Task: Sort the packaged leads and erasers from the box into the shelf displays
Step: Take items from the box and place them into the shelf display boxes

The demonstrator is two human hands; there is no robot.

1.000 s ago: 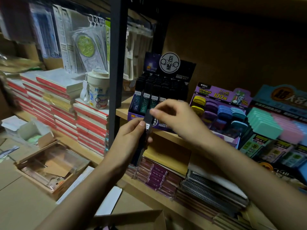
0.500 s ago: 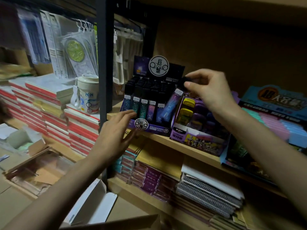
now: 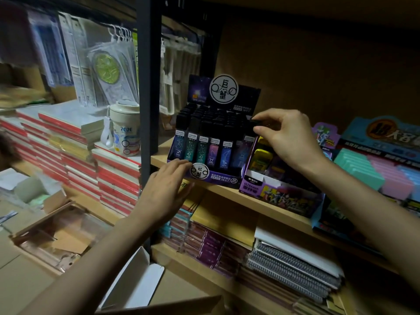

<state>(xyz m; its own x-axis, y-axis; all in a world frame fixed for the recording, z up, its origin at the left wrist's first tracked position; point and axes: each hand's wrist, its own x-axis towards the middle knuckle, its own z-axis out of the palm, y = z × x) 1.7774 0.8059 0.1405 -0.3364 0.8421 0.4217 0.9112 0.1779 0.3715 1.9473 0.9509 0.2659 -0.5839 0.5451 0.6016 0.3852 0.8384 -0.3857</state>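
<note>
- Far L: notebook stacks [image 3: 75,151], not part of the job; ignore.
- Bottom edge: cardboard box [image 3: 163,306], only a flap in view; contents hidden, so can't count what's left.
- L hand [image 3: 166,189]: fingers straight, holding nothing, tips laid on front lip of lead display [image 3: 218,179]. Press lightly there so the tray doesn't slide back on the shelf board [image 3: 227,196].
- Rows in lead display packed w/ black-capped tubes; free slot seems to be at R end of front row, but it's dim there.
- Held lead tube [image 3: 248,143]: at that R end, tilted a bit, lower end down among the others. Square it upright first, then push straight down till cap sits level w/ neighbours. Don't force if it snags.
- R hand [image 3: 288,137]: thumb + forefinger pinching the tube's black cap, other fingers loosely curled. Let go only once seated.
- Just R: eraser display [image 3: 281,196], hard beside the lead tray. Mind knuckles near its yellow cases.
</note>
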